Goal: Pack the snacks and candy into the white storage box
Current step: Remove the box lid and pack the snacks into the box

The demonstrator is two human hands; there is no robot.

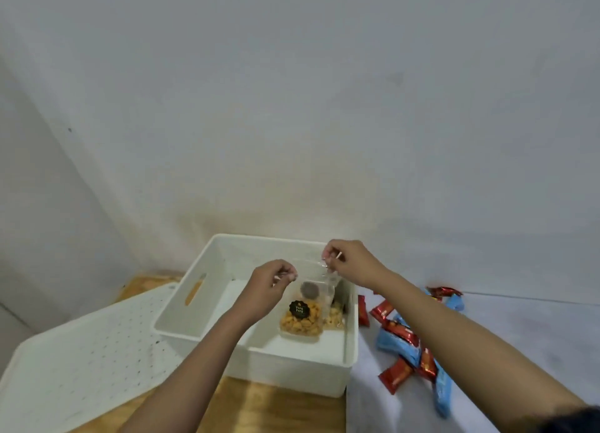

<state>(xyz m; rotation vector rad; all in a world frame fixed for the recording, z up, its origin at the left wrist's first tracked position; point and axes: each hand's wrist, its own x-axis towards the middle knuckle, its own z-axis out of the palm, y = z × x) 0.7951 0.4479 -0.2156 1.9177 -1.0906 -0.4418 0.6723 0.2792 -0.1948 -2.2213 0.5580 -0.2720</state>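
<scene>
A white storage box stands on the wooden floor, open at the top. Both hands hold a clear snack bag of orange crackers with a black round label upright inside the box, toward its right side. My left hand pinches the bag's top left corner. My right hand pinches the top right corner. A second clear bag of pale snacks leans behind it against the box's right wall. Several red and blue candy packets lie scattered on a white sheet to the right of the box.
The white perforated lid lies flat on the floor left of the box. A white wall rises right behind the box. Wooden floor shows in front. The white sheet covers the floor at right.
</scene>
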